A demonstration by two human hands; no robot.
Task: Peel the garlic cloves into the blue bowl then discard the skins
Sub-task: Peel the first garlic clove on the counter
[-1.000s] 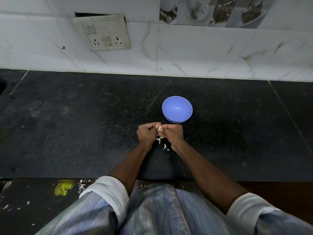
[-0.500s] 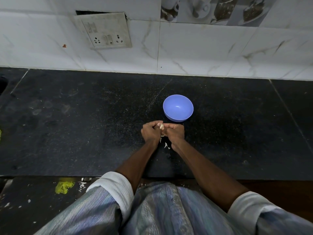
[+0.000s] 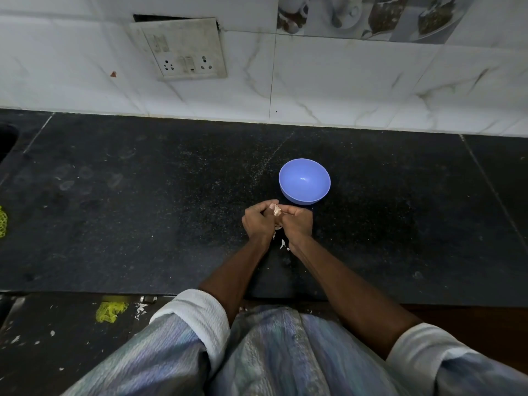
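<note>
A blue bowl (image 3: 304, 180) stands on the black countertop (image 3: 143, 210), and its inside looks bare. Just in front of it my left hand (image 3: 257, 222) and my right hand (image 3: 297, 224) meet, both with fingers curled, pinching a pale garlic clove (image 3: 276, 209) between them. The clove shows only as a small pinkish-white piece at the fingertips. A few white skin flakes (image 3: 283, 243) lie on the counter under my wrists.
A white tiled wall with a socket plate (image 3: 183, 50) rises behind the counter. A yellow mesh scrap (image 3: 110, 311) lies on the floor below the counter's front edge, another yellow mesh scrap (image 3: 2, 222) at the far left. A dark sink edge (image 3: 7, 138) shows top left.
Both hands stay together on the clove in front of the bowl, with small finger shifts. The camera view has drifted slightly.
</note>
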